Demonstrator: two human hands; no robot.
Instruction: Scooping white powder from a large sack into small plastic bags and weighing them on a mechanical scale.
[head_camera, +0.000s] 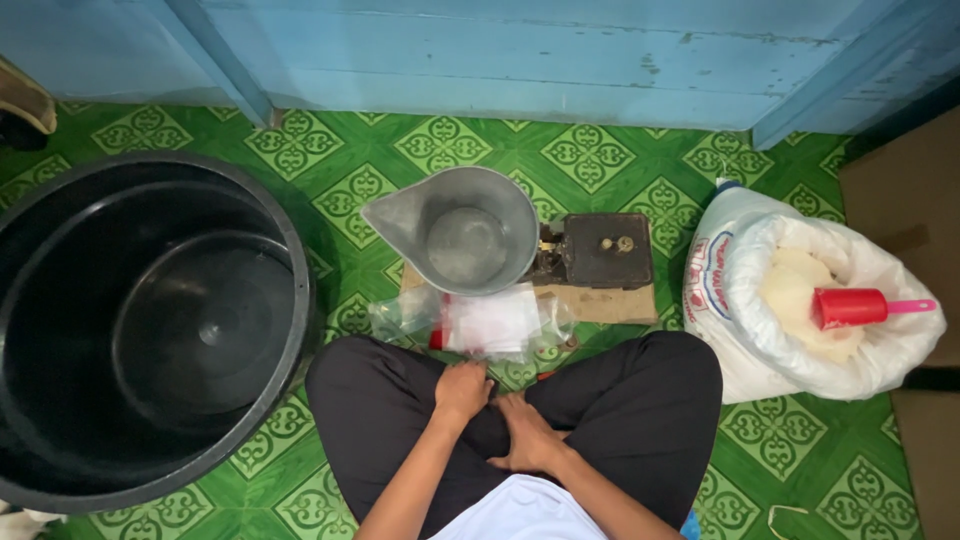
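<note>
At lower centre, the left hand (463, 388) curls loosely and empty beside the flat, empty right hand (527, 437), nearest the clear plastic bags (480, 325), so pinching one bag's edge would separate it cleanly.

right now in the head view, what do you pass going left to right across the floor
black tub → metal scoop pan → dark scale body → white sack → red scoop lying in the sack.

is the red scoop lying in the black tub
No, the red scoop rests on the white grain inside the open sack at the right, while the black tub at the left holds nothing visible.
</note>
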